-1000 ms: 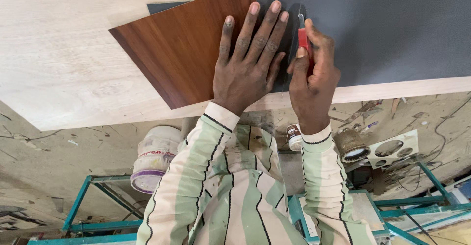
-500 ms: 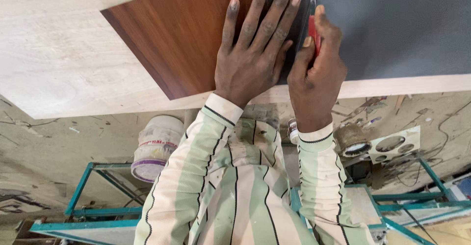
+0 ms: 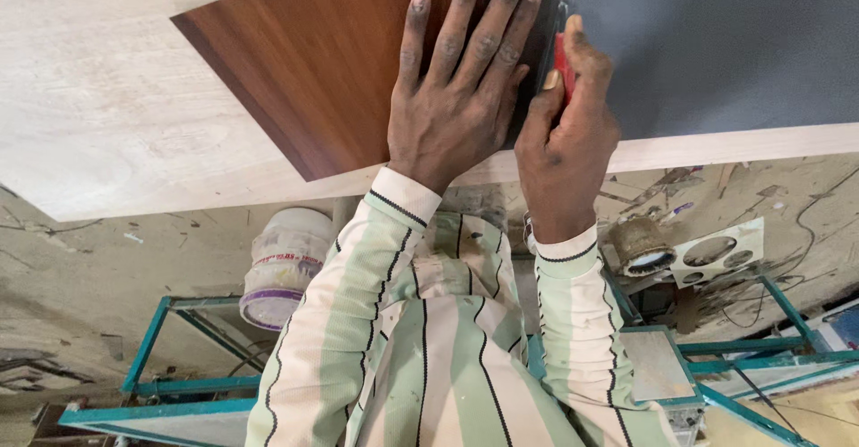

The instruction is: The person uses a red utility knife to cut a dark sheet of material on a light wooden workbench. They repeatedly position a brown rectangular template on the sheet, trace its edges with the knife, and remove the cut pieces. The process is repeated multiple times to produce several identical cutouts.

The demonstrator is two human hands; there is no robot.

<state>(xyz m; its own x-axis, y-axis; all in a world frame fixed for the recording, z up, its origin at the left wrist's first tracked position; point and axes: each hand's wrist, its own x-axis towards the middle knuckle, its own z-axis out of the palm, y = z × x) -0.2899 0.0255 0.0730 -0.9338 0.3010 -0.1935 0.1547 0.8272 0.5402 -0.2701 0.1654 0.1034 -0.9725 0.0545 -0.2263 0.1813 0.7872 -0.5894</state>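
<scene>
Currently mid-cut: left hand, fingers splayed flat, pins the wood-grain laminate sheet at 12 o'clock on the tabletop, right hand clenches a red-handled cutter along its right edge; steady pressure needed.

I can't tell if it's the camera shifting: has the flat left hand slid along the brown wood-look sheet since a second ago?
Cannot tell. The left hand lies flat on the brown sheet near the same right-hand part as before; the whole view has shifted together.
</scene>
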